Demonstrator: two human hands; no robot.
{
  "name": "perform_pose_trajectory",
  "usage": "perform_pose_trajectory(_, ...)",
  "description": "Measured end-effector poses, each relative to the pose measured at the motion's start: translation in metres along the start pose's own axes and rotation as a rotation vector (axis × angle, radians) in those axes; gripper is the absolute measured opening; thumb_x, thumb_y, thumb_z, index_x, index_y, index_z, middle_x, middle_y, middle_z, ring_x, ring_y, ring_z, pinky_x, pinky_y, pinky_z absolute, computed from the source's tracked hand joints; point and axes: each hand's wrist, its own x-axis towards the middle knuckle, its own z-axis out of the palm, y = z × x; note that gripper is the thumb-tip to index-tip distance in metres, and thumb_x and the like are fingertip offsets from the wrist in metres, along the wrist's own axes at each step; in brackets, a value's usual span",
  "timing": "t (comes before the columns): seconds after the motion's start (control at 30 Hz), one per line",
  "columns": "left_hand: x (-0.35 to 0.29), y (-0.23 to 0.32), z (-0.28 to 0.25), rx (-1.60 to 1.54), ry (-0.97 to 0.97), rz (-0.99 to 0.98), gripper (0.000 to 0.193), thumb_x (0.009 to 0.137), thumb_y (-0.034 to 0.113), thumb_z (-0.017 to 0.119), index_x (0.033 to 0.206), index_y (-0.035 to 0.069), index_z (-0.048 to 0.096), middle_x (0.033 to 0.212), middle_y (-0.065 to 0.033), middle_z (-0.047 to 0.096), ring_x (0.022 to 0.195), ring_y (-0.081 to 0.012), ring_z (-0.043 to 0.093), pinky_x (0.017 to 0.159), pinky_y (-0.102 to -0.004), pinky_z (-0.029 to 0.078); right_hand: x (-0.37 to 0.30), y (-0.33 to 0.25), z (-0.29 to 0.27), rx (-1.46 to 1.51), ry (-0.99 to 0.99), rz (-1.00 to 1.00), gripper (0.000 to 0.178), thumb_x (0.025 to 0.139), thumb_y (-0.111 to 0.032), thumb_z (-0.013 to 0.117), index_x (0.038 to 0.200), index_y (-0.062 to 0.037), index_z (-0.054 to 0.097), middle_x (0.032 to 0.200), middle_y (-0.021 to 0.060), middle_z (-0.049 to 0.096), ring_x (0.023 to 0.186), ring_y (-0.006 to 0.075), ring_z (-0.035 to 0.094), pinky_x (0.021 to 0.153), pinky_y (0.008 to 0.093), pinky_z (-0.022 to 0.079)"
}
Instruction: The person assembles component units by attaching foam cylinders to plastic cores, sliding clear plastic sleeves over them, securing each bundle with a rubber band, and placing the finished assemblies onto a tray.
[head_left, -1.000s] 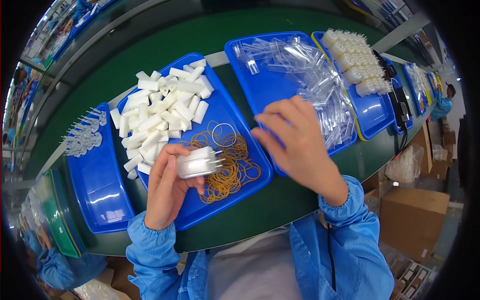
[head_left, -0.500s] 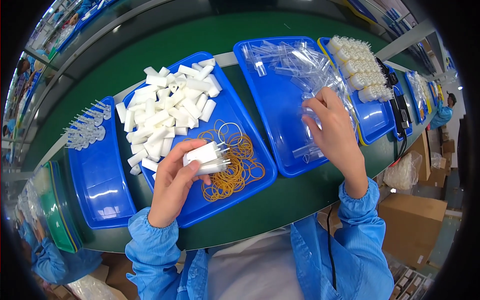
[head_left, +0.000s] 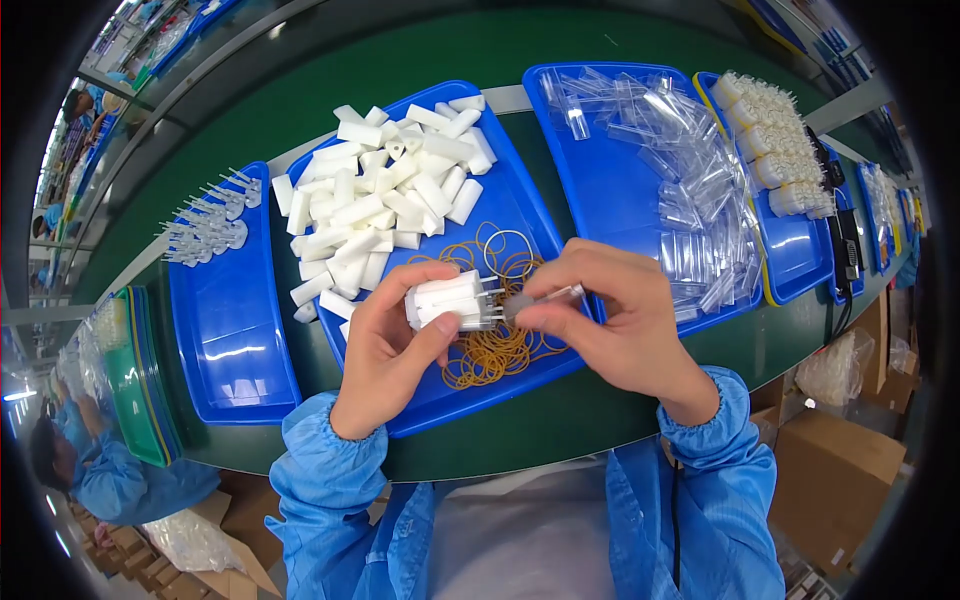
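Observation:
My left hand (head_left: pixel 395 350) is closed around a bundle of white blocks (head_left: pixel 445 298) with thin clear prongs sticking out to the right. Close to those prong tips, my right hand (head_left: pixel 615 315) pinches a small clear plastic piece (head_left: pixel 565 294). Fingers partly cover that piece, and whether it touches the prongs I cannot tell. Beneath both hands, a heap of tan rubber bands (head_left: pixel 500 358) lies in the middle blue tray (head_left: pixel 510 185). Loose white foam-like blocks (head_left: pixel 385 200) are piled in the same tray, beyond my left hand.
A blue tray (head_left: pixel 590 190) at right holds many clear plastic pieces (head_left: pixel 690 150). Beyond it, another tray (head_left: pixel 800 250) carries rows of banded white bundles (head_left: pixel 770 140). The left tray (head_left: pixel 235 350) has clear pronged parts (head_left: pixel 210 235). Cardboard boxes (head_left: pixel 835 480) stand lower right.
My right hand has left the clear-piece tray and come left to the bundle, now with a clear piece in its pinch. The left hand still grips the bundle; the view has shifted.

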Motion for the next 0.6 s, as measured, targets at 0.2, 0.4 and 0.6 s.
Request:
perform_pose_trajectory(0.2, -0.001, -0.003, 0.000, 0.116, 0.029, 0.090, 0.033, 0.093, 0.001, 0.065, 0.126, 0.002, 0.060, 0.122, -0.0078, 0.057, 0.094, -0.0107, 0.058, 0.061, -0.0219, 0.048, -0.005, 0.005, 0.010, 0.244, 0.082, 0.234, 0.018, 0.087, -0.009, 0.077, 0.100, 0.0004, 0.071, 0.079, 0.0071, 0.068, 0.065, 0.0098, 0.063, 0.058, 0.0240, 0.051)
perform_pose_trajectory(0.4, -0.001, -0.004, 0.002, 0.159, 0.002, 0.118, 0.034, 0.092, 0.000, 0.066, 0.126, 0.002, 0.060, 0.119, -0.0075, 0.057, 0.101, -0.0125, 0.058, 0.075, -0.0236, 0.049, -0.010, 0.009, 0.011, 0.048, 0.077, 0.084, 0.019, 0.084, -0.011, 0.081, 0.097, -0.0005, 0.073, 0.073, 0.0067, 0.068, 0.061, 0.0076, 0.062, 0.053, 0.0220, 0.047)
perform_pose_trajectory(0.6, -0.002, -0.003, 0.002, 0.136, 0.014, 0.086, 0.034, 0.091, -0.001, 0.066, 0.125, 0.002, 0.061, 0.119, -0.0081, 0.057, 0.100, -0.0127, 0.058, 0.078, -0.0238, 0.049, -0.009, 0.015, 0.009, 0.064, 0.151, -0.024, 0.016, 0.086, -0.010, 0.079, 0.097, -0.0004, 0.072, 0.070, 0.0045, 0.067, 0.056, 0.0054, 0.056, 0.050, 0.0210, 0.041)
